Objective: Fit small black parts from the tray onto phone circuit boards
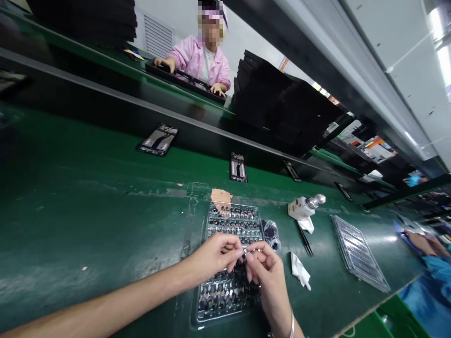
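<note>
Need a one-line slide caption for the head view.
Left hand and right hand meet at a small dark part over a clear tray of components on a green bench.

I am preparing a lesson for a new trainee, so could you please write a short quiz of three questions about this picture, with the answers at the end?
1. Multiple choice. Above what do the left hand and the right hand meet?
A) the white bottle
B) the clear tray of small parts
C) the row of flat dark devices

2. True or false? The dark tweezers lie on the green bench, to the right of that tray in the picture.

3. Fill in the missing word. A light-coloured band shows at the person's ____ wrist.

Key: 1. B; 2. True; 3. right
</note>
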Demonstrator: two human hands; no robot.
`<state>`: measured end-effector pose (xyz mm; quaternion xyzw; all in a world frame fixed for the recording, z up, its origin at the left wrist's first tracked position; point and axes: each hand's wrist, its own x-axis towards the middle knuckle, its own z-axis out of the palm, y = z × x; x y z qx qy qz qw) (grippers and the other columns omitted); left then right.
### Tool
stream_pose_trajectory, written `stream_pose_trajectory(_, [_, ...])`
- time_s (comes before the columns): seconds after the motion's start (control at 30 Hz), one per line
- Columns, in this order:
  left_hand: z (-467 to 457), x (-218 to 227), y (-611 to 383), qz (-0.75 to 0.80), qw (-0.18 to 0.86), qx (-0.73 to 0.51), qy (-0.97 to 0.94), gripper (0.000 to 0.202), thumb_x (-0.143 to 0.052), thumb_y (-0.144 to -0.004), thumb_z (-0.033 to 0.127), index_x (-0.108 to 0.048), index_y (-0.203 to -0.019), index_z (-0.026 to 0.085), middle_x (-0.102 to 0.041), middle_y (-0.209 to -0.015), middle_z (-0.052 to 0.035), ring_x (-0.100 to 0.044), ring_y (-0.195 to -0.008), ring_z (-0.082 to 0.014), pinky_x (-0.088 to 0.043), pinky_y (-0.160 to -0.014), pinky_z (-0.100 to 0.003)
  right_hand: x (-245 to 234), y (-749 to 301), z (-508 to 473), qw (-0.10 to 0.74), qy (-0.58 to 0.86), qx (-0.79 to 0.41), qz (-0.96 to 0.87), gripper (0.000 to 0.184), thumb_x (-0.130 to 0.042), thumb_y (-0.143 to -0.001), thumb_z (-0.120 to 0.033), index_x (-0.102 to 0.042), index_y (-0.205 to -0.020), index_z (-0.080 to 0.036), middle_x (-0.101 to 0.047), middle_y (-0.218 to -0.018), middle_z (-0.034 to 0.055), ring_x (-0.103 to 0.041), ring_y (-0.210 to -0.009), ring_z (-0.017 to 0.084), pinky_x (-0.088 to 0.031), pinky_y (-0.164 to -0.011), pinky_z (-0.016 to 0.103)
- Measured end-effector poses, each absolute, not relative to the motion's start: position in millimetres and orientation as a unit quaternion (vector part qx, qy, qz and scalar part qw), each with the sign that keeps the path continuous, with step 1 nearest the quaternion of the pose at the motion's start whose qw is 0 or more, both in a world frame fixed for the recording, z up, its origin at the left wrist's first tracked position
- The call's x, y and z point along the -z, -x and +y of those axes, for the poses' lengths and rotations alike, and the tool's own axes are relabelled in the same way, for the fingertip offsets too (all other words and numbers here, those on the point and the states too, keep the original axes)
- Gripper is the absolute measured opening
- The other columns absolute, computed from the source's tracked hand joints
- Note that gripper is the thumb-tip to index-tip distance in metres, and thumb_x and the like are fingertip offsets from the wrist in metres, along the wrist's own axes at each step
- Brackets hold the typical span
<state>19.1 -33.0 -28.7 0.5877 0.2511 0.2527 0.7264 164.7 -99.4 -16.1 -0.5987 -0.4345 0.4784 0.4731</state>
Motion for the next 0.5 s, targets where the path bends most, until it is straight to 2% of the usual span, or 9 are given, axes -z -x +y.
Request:
stream_pose_trajectory(0.17, [-34.2, 25.1, -18.2, 0.254, 0.729, -0.251, -0.584, 0.017, -0.047, -0.079, 0.026, -0.050, -0.066, 0.016, -0.047, -0.046, 0.0065, -0.034, -0.039, -0.0057, -0.027, -0.043, -0.018, 17.8, -165.9, -101.1, 0.511, 0.599, -0.474, -0.395, 0.020, -0.062, -0.076, -0.034, -0.055, -0.082, -0.016, -0.043, -0.042, -0.0083, -0.032, -0.038, 0.004, -0.019, -0.039, 0.017])
stream_pose_trajectory(0.5, [-33.0, 27.1, -17.2, 0.258, 0.736, -0.246, -0.576, 0.019, -0.049, -0.080, 0.029, -0.053, -0.067, 0.015, -0.047, -0.046, 0.0061, -0.035, -0.040, -0.0058, -0.028, -0.043, -0.018, 18.8, -168.9, -100.7, 0.511, 0.610, -0.468, -0.385, 0.019, -0.060, -0.077, -0.035, -0.054, -0.083, -0.018, -0.042, -0.043, -0.0081, -0.031, -0.039, 0.006, -0.019, -0.041, 0.018])
